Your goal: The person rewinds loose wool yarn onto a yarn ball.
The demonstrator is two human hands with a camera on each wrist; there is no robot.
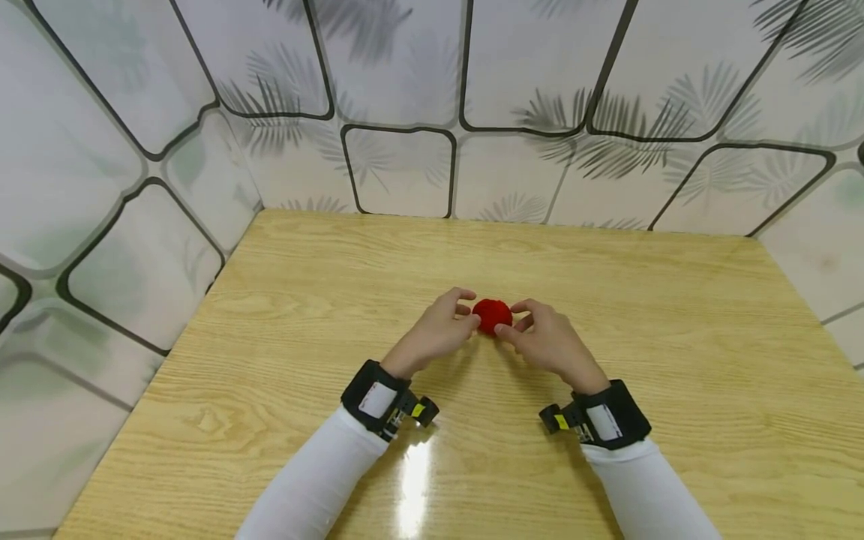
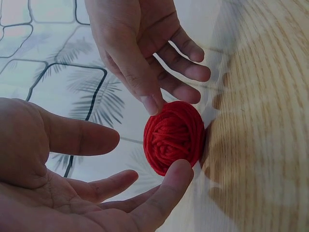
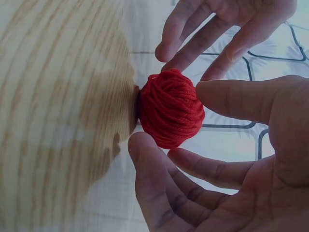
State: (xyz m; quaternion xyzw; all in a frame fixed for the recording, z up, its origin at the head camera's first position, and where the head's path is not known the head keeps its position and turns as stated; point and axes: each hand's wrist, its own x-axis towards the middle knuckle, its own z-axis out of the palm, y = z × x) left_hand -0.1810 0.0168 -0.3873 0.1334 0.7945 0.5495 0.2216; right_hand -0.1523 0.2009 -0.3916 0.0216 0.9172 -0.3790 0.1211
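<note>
A ball of red yarn [image 1: 493, 316] rests on the wooden table between the two hands. My left hand [image 1: 442, 326] is at its left side with the fingers spread. In the left wrist view, one fingertip of the left hand [image 2: 164, 193] overlaps the ball's lower edge, while the thumb stands apart from it. From the right, my right hand [image 1: 543, 336] reaches the yarn ball [image 3: 171, 110]. In the right wrist view its thumb [image 3: 231, 99] meets the ball's side, and the other fingers are loosely bent close by. Whether those fingers touch the yarn I cannot tell.
The light wooden table [image 1: 304, 277] extends around the hands and ends at a patterned wall [image 1: 405, 172] at the back and left. Each wrist wears a black strap with a small camera [image 1: 424, 411]. A bright reflection lies near the front.
</note>
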